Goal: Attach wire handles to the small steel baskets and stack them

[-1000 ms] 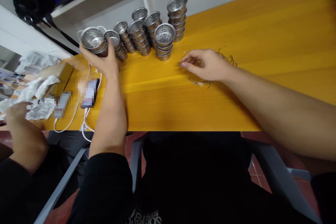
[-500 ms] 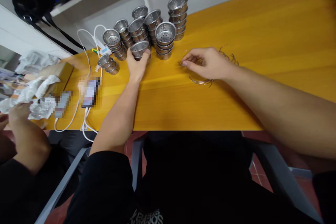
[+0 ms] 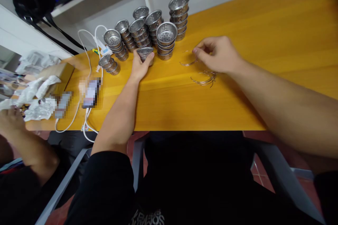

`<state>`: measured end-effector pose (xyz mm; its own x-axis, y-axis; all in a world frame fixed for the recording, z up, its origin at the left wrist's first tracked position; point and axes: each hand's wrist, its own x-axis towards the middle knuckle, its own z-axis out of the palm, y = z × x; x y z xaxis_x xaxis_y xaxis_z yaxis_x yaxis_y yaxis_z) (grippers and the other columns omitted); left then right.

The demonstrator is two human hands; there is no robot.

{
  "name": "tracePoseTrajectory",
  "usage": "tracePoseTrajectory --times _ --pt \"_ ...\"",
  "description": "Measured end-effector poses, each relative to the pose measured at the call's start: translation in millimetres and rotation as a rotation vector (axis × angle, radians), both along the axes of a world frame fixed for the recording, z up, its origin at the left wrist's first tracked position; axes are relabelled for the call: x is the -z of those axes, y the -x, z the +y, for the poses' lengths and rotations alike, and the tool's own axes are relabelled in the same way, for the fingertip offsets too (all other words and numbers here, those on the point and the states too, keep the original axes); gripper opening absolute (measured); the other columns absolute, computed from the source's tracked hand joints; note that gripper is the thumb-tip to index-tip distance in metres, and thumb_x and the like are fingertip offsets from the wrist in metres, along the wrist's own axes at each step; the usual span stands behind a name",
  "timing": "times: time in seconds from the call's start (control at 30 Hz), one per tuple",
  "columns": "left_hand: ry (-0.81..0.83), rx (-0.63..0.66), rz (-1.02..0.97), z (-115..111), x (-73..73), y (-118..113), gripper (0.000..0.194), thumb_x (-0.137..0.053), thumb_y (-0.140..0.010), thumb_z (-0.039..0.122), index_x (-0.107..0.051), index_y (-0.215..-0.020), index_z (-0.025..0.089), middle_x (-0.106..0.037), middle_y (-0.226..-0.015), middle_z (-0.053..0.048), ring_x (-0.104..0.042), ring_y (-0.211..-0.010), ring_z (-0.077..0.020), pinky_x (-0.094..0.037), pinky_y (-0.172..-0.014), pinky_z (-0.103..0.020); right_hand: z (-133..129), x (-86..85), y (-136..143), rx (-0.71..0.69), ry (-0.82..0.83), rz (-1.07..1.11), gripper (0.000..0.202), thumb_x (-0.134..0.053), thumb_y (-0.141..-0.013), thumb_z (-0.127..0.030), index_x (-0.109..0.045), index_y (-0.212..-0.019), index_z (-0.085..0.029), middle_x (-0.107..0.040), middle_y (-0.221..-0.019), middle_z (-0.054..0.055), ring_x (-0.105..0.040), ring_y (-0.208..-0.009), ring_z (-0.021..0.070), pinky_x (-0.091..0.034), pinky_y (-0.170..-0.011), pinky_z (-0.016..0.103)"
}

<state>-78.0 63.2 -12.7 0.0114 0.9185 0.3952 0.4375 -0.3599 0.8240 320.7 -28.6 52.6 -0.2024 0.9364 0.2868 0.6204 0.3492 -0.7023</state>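
My left hand [image 3: 141, 66] grips a perforated metal cup [image 3: 145, 53] between thumb and fingers, just in front of the stacked cups. To the right, my right hand [image 3: 218, 54] hovers over the table with thumb and index fingertip pinched together. Whether a wire is between them is too small to make out. Some thin curved wires [image 3: 188, 64] lie just below those fingertips. A second bunch of curved wires [image 3: 203, 79] rests nearer to me, partly under the hand's shadow.
Several stacks of perforated cups [image 3: 167, 38] stand along the wall, with a short stack [image 3: 109, 64] at left. A phone [image 3: 91, 93], white cables [image 3: 88, 59] and a power bank-like device [image 3: 63, 104] lie left. Beyond are a cardboard box [image 3: 64, 75], plastic wrap and another person's hand [image 3: 12, 121].
My right hand has drawn back up and to the right, uncovering wires on the table. My left hand has shifted slightly right with the cup. The other person's hand has moved left.
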Motion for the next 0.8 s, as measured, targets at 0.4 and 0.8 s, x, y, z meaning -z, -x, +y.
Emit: tracePoseTrajectory --times 0.4,0.8 --pt "-0.021 -0.078 0.009 -11.6 -12.1 7.0 0.099 -0.107 -0.082 0.101 -0.062 -0.137 0.031 -0.083 -0.149 -0.016 -0.078 -0.159 -0.0418 -0.055 -0.152 -0.065 19.3 12.2 -18.8 -0.225 -0.001 -0.261 0.015 -0.088 -0.115 -0.018 -0.09 -0.129 -0.022 -0.088 -0.145 0.024 -0.084 -0.128 0.044 -0.064 -0.127 0.062" --pt "0.002 -0.089 0.01 -15.2 -11.5 5.2 0.09 -0.119 -0.082 0.074 -0.06 -0.135 0.031 -0.085 -0.146 -0.014 -0.082 -0.152 -0.0395 -0.057 -0.151 -0.064 26.6 7.2 -25.5 -0.241 0.017 -0.583 0.025 -0.084 -0.107 -0.003 -0.074 -0.104 -0.026 -0.089 -0.13 0.02 -0.076 -0.109 0.0323 -0.055 -0.097 0.045"
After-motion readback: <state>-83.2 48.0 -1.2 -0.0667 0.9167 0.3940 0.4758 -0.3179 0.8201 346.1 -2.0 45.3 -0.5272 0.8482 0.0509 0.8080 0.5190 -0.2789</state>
